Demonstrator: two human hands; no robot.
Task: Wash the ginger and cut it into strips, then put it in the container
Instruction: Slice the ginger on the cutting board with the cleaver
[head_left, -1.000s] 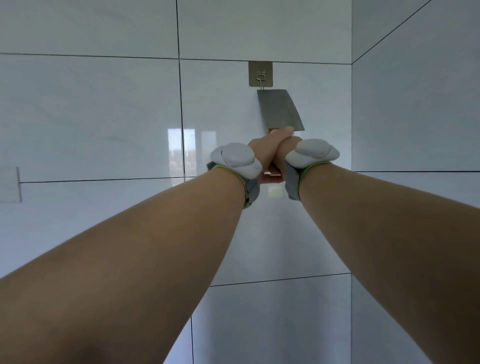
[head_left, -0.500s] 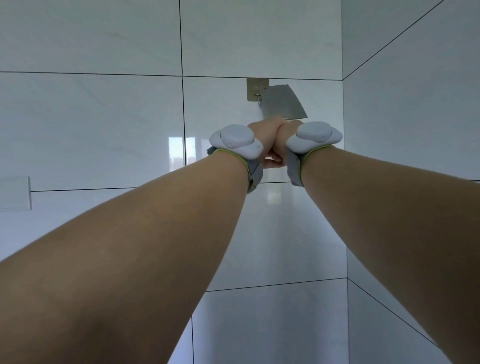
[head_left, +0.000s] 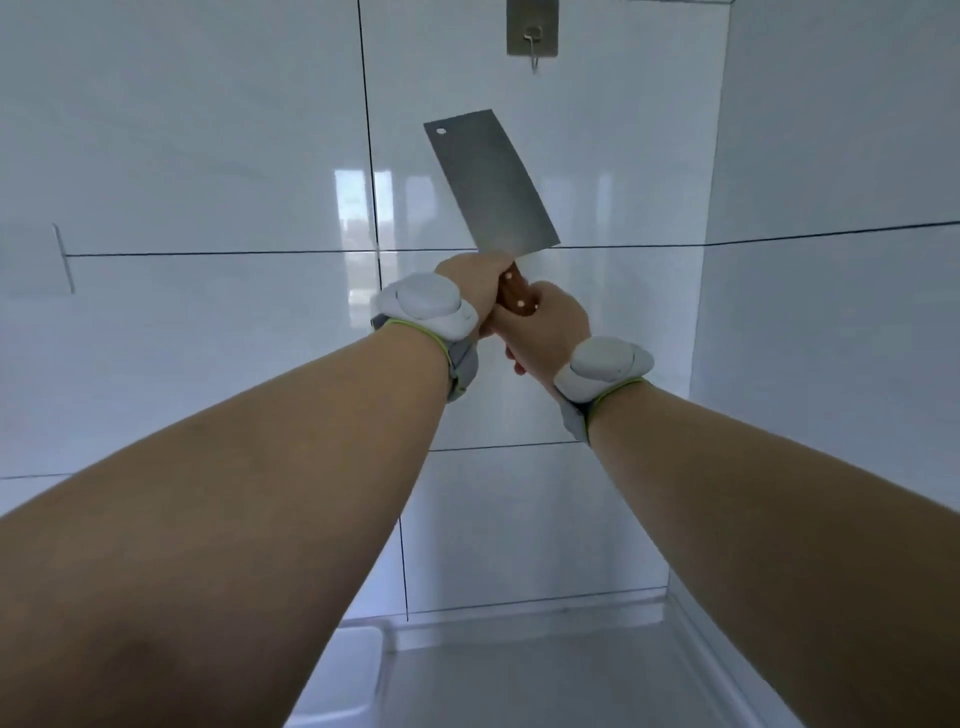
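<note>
Both hands together on cleaver (head_left: 493, 187) handle — left hand (head_left: 470, 283) gripping upper part, right hand (head_left: 550, 332) below. Blade up, tilted left, below hook (head_left: 532, 28). Ginger unseen.

handle (head_left: 514, 293): mostly hidden by hands | white object (head_left: 343, 675): cut off, unidentifiable

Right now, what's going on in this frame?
A person holds a cleaver up in front of a white tiled wall, blade pointing up and tilted left. Both hands grip its wooden handle: the left hand nearer the blade, the right hand lower down. The cleaver hangs free of the wall hook above it, which is bare. No ginger or cutting is in view yet; only a steel counter shows below.
</note>
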